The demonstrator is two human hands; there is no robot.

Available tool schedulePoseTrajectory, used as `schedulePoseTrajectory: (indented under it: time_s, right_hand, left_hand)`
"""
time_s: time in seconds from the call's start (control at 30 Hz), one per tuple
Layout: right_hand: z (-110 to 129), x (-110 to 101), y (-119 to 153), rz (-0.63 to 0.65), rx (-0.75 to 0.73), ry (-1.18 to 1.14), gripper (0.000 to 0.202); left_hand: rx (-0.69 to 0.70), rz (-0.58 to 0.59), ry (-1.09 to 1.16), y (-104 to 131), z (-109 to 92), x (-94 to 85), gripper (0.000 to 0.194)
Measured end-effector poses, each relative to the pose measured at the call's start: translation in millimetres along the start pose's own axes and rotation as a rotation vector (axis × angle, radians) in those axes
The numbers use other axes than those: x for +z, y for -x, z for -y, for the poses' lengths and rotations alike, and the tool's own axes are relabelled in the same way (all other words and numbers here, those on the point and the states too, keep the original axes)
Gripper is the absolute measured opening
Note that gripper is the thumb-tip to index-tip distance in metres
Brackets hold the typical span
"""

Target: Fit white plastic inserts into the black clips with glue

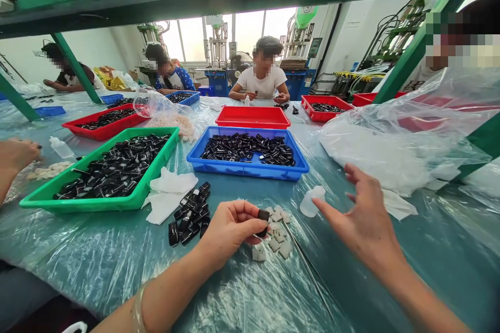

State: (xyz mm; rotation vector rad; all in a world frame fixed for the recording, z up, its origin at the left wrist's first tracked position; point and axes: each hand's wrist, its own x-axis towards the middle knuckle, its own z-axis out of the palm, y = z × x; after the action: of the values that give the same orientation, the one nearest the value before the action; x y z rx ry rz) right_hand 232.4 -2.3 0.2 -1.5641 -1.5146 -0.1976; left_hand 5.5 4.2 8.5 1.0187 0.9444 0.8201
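Observation:
Between the thumb and fingers of my left hand (234,225) is a small black plastic part (263,221). Several whitish square pads (279,242) lie just beyond and beside those fingers. A pair of metal tweezers (308,263) rests to their right, its tip among the pads. My right hand (361,210) is open, thumb and fingers spread, with nothing in it. Near its thumb tip is a small translucent white bottle (311,202). To the left of my left hand sits a loose pile of similar black parts (191,213).
A green tray (97,205) and a blue tray (250,170) hold many black parts. Behind stands a red tray (253,117). White tissue (170,192) lies by the green tray; clear plastic bags (398,135) bulge at right. Co-workers sit around the plastic-covered table; another person's hand (17,156) is at far left.

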Motion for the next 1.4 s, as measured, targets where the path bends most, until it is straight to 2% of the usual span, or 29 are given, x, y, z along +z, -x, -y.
schedulePoseTrajectory:
  time_s: [0.03,0.07,0.1,0.17,0.2,0.27,0.33,0.57,0.93,1.1,1.2,1.3,1.4]
  right_hand:
    - [9.9,-3.4,2.6,-0.058,-0.132,0.012,0.044]
    - [20.2,-5.4,6.8,-0.033,-0.250,-0.010,0.023]
    - [30.3,-5.9,12.4,0.076,-0.347,-0.073,0.008]
    - [47.3,-2.4,26.5,0.375,-0.425,-0.193,0.014]
    - [53.3,1.2,34.1,0.471,-0.428,-0.194,0.016]
    - [59.9,9.9,48.0,0.595,-0.446,-0.150,0.012]
    - [60.4,18.3,58.5,0.638,-0.477,-0.088,0.011]
    - [54.9,28.8,69.0,0.541,-0.584,0.015,0.020]
    - [53.8,24.7,63.4,0.533,-0.503,-0.015,0.022]
    - [53.6,19.1,55.6,0.566,-0.375,-0.178,0.022]
    - [51.9,13.0,44.9,0.487,-0.255,-0.338,0.018]
    - [51.8,4.0,32.4,0.389,-0.065,-0.471,0.012]
    - [54.8,-4.3,24.2,0.379,0.094,-0.576,0.009]
  left_hand:
    - [-0.001,-0.013,0.006,-0.1,0.0,0.0,0.028]
    - [-0.002,-0.025,0.013,-0.1,0.0,0.1,0.029]
    - [-0.005,-0.033,0.019,0.0,-0.2,0.3,0.029]
    - [-0.009,-0.041,0.027,0.1,-0.7,0.8,0.030]
    - [-0.010,-0.042,0.030,0.2,-1.1,1.1,0.031]
    - [-0.012,-0.046,0.036,0.1,-2.1,1.5,0.032]
    - [-0.016,-0.055,0.039,-0.1,-2.8,1.4,0.033]
    - [-0.013,-0.026,0.064,-1.2,0.5,-1.3,0.031]
    - [-0.040,-0.017,0.080,-1.2,-1.9,-1.0,0.031]
    - [-0.039,-0.011,0.086,-1.3,-1.0,-1.4,0.031]
    - [-0.038,0.020,0.089,-0.2,0.1,-1.8,0.030]
    - [-0.046,0.076,0.061,1.4,1.2,0.0,0.028]
    - [-0.050,0.127,0.031,2.6,2.9,3.2,0.024]
